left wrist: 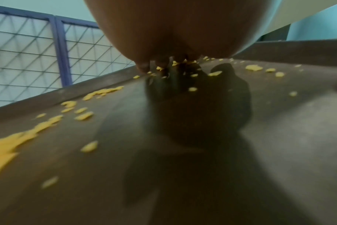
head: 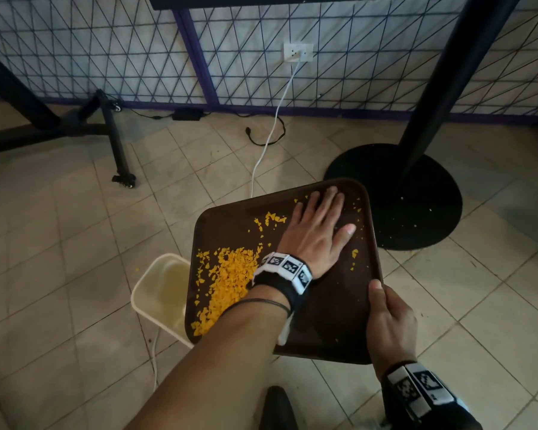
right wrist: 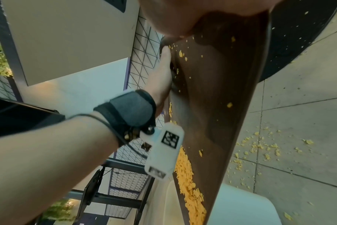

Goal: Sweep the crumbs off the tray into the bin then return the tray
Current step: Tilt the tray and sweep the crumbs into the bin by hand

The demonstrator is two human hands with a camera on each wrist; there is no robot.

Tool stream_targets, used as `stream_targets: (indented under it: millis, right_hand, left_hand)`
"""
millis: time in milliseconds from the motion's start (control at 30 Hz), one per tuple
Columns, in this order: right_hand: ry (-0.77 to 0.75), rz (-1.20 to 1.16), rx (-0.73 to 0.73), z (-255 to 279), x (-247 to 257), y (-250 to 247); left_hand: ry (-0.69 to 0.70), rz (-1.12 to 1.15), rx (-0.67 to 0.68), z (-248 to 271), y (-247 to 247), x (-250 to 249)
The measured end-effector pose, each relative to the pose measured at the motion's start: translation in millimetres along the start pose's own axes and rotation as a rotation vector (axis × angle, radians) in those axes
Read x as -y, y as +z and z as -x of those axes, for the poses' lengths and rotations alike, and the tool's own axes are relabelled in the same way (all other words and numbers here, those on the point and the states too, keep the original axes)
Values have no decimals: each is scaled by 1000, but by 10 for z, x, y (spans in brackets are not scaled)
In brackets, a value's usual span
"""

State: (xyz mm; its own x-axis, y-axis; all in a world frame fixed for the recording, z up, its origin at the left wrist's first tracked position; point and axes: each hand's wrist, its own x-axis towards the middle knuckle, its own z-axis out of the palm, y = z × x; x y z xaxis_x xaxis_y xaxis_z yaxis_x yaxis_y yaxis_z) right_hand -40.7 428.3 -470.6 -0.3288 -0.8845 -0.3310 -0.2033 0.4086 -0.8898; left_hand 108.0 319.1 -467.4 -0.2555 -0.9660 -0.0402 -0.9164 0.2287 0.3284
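Observation:
A brown tray (head: 339, 305) hangs tilted over a cream bin (head: 156, 283) on the floor, its lower left edge above the bin's mouth. Yellow crumbs (head: 230, 274) lie heaped along that low side, with a few scattered higher up. My left hand (head: 317, 225) lies flat on the tray's far right part, fingers straight. My right hand (head: 389, 321) grips the tray's near right rim, thumb on top. In the left wrist view the palm (left wrist: 164, 38) hovers over crumbs (left wrist: 2, 146). The right wrist view shows the tray (right wrist: 221, 91), the crumb heap (right wrist: 188, 182) and the bin (right wrist: 240, 205) below.
A black round table base (head: 416, 197) with its pole stands just right of the tray. A white cable (head: 271, 135) runs across the tiles to a wall socket. A black wheeled stand (head: 118, 150) is at the left. Spilled crumbs (right wrist: 260, 149) lie on the floor.

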Motion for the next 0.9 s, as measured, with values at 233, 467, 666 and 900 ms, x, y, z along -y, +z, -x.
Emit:
stream_targets:
  millis: [233,467,666,900]
  right_hand:
    - [-8,-29,8,0,10,-28]
    - [6,-24,-2,4,8,20]
    - [15,-28,1,5,39,10]
    - [19,-64,11,9,21,-3]
  left_hand:
    - [-342,-18,105,675,136,819]
    - [-7,55,-32,301,17,12]
    - [72,-4,18,263,115,-166]
    - [-223,-21,68,762,127,466]
